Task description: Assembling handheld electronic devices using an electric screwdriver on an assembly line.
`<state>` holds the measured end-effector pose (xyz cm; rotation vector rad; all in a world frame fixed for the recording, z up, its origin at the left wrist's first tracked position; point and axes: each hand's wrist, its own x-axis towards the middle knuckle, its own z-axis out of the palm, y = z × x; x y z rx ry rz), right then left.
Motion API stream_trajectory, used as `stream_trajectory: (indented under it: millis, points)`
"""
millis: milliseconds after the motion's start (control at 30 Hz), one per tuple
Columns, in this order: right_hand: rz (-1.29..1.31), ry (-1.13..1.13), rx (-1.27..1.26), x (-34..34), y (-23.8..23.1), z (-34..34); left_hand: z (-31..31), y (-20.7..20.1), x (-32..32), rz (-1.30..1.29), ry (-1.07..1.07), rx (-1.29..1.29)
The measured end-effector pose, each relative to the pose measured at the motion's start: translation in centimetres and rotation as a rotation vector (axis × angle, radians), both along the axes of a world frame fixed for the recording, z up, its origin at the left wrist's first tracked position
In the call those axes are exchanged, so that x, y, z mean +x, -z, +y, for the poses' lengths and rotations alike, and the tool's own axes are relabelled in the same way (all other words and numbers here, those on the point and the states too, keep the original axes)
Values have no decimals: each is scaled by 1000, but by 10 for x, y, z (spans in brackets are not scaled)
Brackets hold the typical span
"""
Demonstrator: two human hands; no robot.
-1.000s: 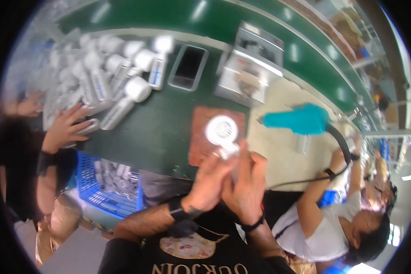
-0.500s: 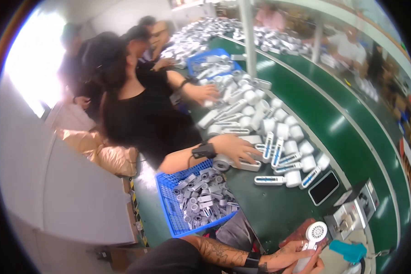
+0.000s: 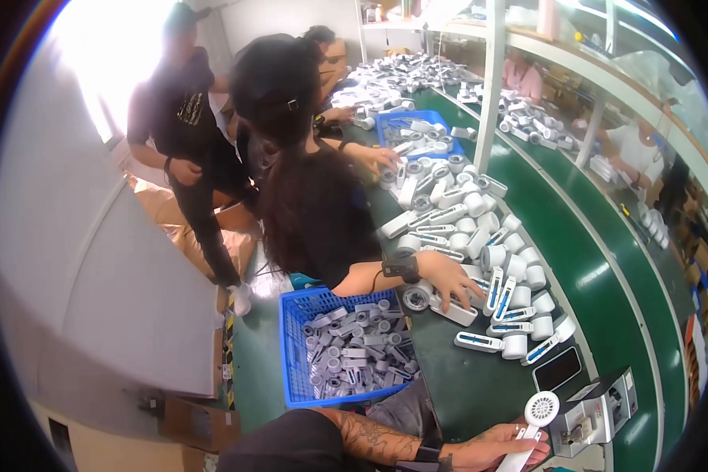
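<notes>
A white handheld fan [image 3: 542,410] with a round slotted head rests in my left hand [image 3: 488,450], at the lower right. The fingers of that hand are wrapped around the fan's handle, and its head points up and away. My right hand does not show clearly as a separate hand. Just beyond the fan stands a small grey metal fixture [image 3: 586,425]. A dark-screened phone [image 3: 558,370] lies on the green table [image 3: 440,370] a little farther off.
Many white fans [image 3: 456,212] cover the table ahead, where a co-worker's hand [image 3: 448,279] rests. A blue basket [image 3: 293,346] of grey-white parts stands left of my arm; another blue basket [image 3: 417,118] is farther away. A white post [image 3: 492,86] rises beside the green belt [image 3: 598,275].
The view has shifted, so the table and fixture sit lower. A teal tool beside the fixture has mostly left the picture. The fan stays in my left hand. A standing person shows more fully.
</notes>
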<state>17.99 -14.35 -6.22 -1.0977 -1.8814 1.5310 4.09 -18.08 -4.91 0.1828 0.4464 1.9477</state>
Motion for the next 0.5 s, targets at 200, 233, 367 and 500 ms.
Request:
stream_trajectory:
  millis: [200, 233, 367, 500]
  points:
    - [-28, 5, -76, -2, -10, 0, -1, -6, -4, -18, -6, 19]
    - [-34, 4, -84, -4, -12, -2, -2, -6, -6, -18, -10, 20]
    - [86, -5, -172, -2, -13, 2, -4, -8, -4, -33, 17, 27]
    - [-51, 30, -55, 1, -19, -1, -4, -10, 3, -38, 19, 44]
